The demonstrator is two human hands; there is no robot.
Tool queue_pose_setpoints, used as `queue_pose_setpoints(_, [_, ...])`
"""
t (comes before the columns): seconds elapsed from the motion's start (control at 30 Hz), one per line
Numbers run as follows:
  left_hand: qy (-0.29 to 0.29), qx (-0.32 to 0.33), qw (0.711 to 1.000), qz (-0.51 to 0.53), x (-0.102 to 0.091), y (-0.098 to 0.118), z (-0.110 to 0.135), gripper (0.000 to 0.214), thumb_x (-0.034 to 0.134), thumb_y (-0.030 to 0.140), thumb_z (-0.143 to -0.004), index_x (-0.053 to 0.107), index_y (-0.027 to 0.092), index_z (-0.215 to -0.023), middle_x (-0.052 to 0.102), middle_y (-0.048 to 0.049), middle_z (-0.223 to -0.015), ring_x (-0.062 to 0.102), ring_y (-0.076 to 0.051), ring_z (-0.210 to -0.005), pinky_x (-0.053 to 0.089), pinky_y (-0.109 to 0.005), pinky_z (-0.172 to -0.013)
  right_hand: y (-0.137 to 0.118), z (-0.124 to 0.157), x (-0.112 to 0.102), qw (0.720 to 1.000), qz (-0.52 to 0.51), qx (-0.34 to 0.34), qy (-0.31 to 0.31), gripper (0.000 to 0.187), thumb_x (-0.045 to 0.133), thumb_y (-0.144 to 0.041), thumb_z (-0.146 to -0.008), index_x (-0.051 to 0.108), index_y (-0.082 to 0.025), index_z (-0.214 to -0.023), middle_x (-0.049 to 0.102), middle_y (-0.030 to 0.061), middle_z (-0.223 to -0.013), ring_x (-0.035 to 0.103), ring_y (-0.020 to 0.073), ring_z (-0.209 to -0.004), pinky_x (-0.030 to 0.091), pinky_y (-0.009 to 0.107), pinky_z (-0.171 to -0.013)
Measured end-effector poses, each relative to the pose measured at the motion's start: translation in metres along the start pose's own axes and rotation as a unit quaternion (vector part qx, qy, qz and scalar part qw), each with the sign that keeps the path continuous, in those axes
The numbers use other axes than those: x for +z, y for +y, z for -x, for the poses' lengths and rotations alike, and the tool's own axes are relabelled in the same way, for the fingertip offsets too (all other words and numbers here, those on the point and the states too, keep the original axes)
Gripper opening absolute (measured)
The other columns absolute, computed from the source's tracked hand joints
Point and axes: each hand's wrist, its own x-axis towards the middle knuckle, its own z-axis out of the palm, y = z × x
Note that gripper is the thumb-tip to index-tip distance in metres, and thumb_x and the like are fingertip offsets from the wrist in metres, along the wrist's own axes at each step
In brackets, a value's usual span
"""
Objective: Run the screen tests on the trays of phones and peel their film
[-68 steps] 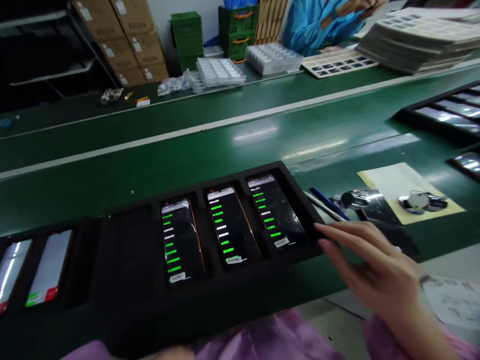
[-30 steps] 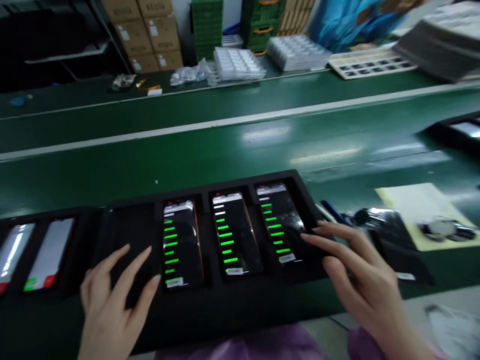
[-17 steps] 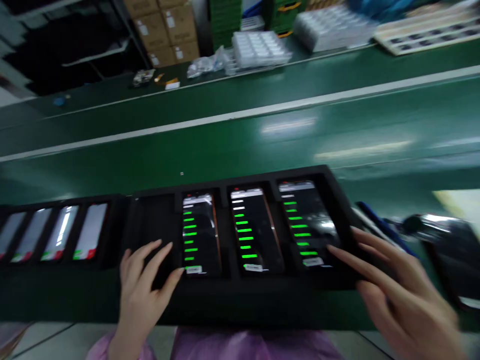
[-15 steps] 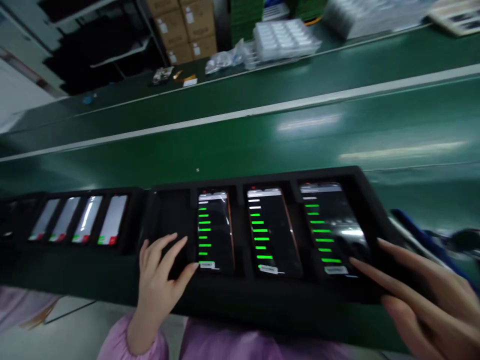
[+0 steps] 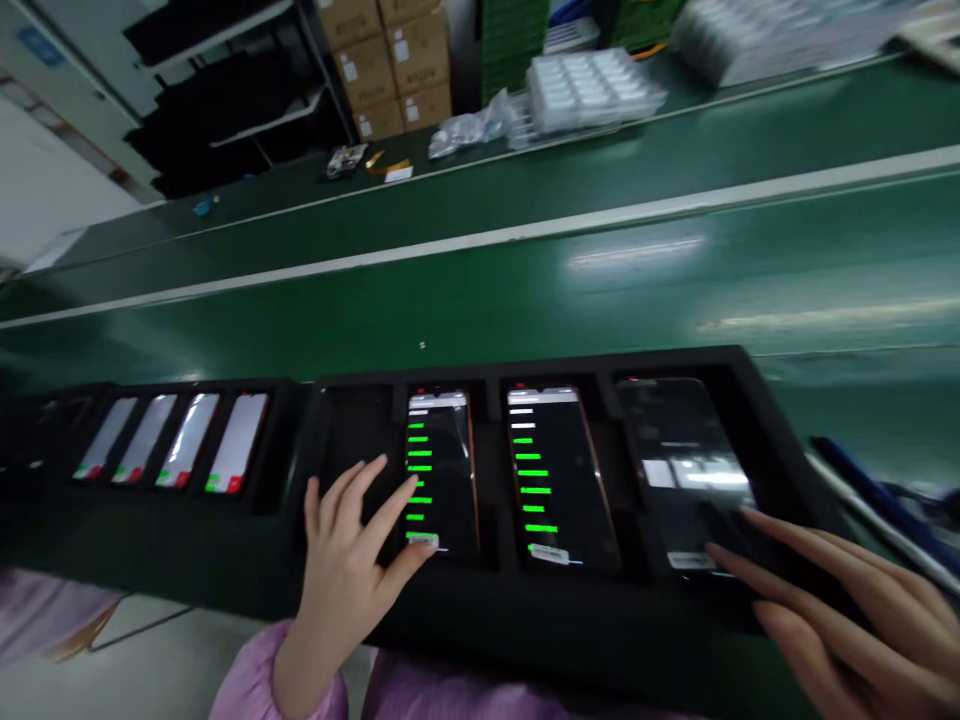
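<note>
- Phone lies at 10 o'clock of my right hand, fingers apart.
- My left hand has fingers apart, another phone at 1 o'clock.
- A stray left thumb might tap it by mistake.

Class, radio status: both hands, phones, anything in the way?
Left hand open, overlapping nearest phone. Right hand open, fingertips over rightmost phone. Rightmost phone mostly dark, pale blocks showing. Obstruction: right hand covers its lower corner.

I see two phones with green lines, face up, lower middle, and one darker phone, lower right.
</note>
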Motion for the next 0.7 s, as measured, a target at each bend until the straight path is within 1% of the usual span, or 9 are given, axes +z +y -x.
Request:
queue_pose_setpoints(0.03, [0.018, 0.002, 1.0, 0.017, 0.001, -0.002, 0.003, 0.044, 0.061, 0.042, -0.105, 0.06, 0.027, -0.146, 0.054, -0.0117, -0.153, 0.051, -0.03, -0.141, 0.017, -0.055, -0.134, -0.006, -0.003, -0.002, 1.0, 0.01, -0.003, 0.005, 0.058, 0.056, -0.024, -0.102, 0.056, -0.052, -0.153, 0.06, 0.0001, -0.151, 0.066, 0.0375, -0.118, 0.05, 0.059, -0.094])
queue_pose_setpoints(0.1, [0.054, 0.011, 0.997, 0.053, 0.004, -0.007, 0.01, 0.045, 0.062, 0.037, -0.104, 0.059, 0.024, -0.147, 0.058, -0.0125, -0.147, 0.056, -0.027, -0.135, 0.022, -0.049, -0.134, -0.015, -0.01, -0.006, 0.999, 0.031, -0.017, 0.01, 0.044, 0.057, -0.024, -0.103, 0.067, -0.04, -0.142, 0.064, 0.0043, -0.145, 0.066, 0.0337, -0.12, 0.053, 0.052, -0.094])
queue_pose_setpoints(0.17, [0.064, 0.033, 0.995, 0.064, 0.008, -0.015, 0.015, 0.045, 0.063, 0.034, -0.102, 0.06, 0.024, -0.146, 0.062, -0.0111, -0.142, 0.059, -0.025, -0.131, 0.023, -0.046, -0.134, -0.019, -0.015, -0.007, 0.998, 0.052, -0.026, 0.018, 0.029, 0.057, -0.026, -0.104, 0.074, -0.03, -0.127, 0.067, 0.0075, -0.139, 0.066, 0.0313, -0.12, 0.055, 0.048, -0.093])
queue_pose_setpoints(0.23, [0.058, 0.062, 0.995, 0.05, 0.011, -0.019, 0.016, 0.044, 0.065, 0.033, -0.101, 0.063, 0.025, -0.144, 0.063, -0.0099, -0.14, 0.06, -0.024, -0.129, 0.021, -0.045, -0.135, -0.022, -0.019, -0.008, 0.997, 0.066, -0.027, 0.024, 0.024, 0.057, -0.025, -0.105, 0.075, -0.027, -0.12, 0.068, 0.0092, -0.135, 0.066, 0.0303, -0.119, 0.056, 0.047, -0.091])
queue_pose_setpoints(0.33, [0.047, 0.105, 0.993, 0.037, 0.011, -0.02, 0.014, 0.044, 0.067, 0.032, -0.098, 0.065, 0.024, -0.141, 0.063, -0.0105, -0.14, 0.06, -0.025, -0.129, 0.017, -0.046, -0.137, -0.023, -0.021, -0.007, 0.997, 0.07, -0.027, 0.028, 0.024, 0.057, -0.025, -0.104, 0.074, -0.027, -0.121, 0.069, 0.0095, -0.135, 0.067, 0.0309, -0.117, 0.057, 0.048, -0.089])
queue_pose_setpoints(0.43, [0.045, 0.128, 0.99, 0.037, 0.009, -0.017, 0.011, 0.041, 0.067, 0.029, -0.098, 0.067, 0.024, -0.139, 0.064, -0.0107, -0.139, 0.06, -0.024, -0.129, 0.017, -0.047, -0.137, -0.023, -0.02, -0.006, 0.997, 0.063, -0.017, 0.035, 0.026, 0.057, -0.025, -0.104, 0.074, -0.03, -0.122, 0.069, 0.0078, -0.134, 0.067, 0.0324, -0.116, 0.057, 0.05, -0.088])
queue_pose_setpoints(0.57, [0.037, 0.135, 0.99, 0.021, 0.008, -0.015, 0.01, 0.045, 0.068, 0.032, -0.098, 0.066, 0.024, -0.142, 0.062, -0.0117, -0.142, 0.059, -0.025, -0.131, 0.016, -0.048, -0.137, -0.022, -0.019, -0.005, 0.998, 0.057, -0.018, 0.033, 0.027, 0.057, -0.023, -0.102, 0.074, -0.032, -0.121, 0.069, 0.0065, -0.134, 0.068, 0.0324, -0.114, 0.056, 0.05, -0.088])
queue_pose_setpoints(0.7, [0.012, 0.133, 0.991, -0.013, 0.009, -0.016, 0.012, 0.048, 0.065, 0.041, -0.1, 0.065, 0.03, -0.147, 0.061, -0.0094, -0.147, 0.055, -0.027, -0.136, 0.009, -0.05, -0.137, -0.018, -0.018, -0.002, 0.997, 0.063, -0.032, 0.041, 0.026, 0.055, -0.023, -0.103, 0.073, -0.029, -0.12, 0.069, 0.0072, -0.132, 0.067, 0.032, -0.113, 0.054, 0.05, -0.088])
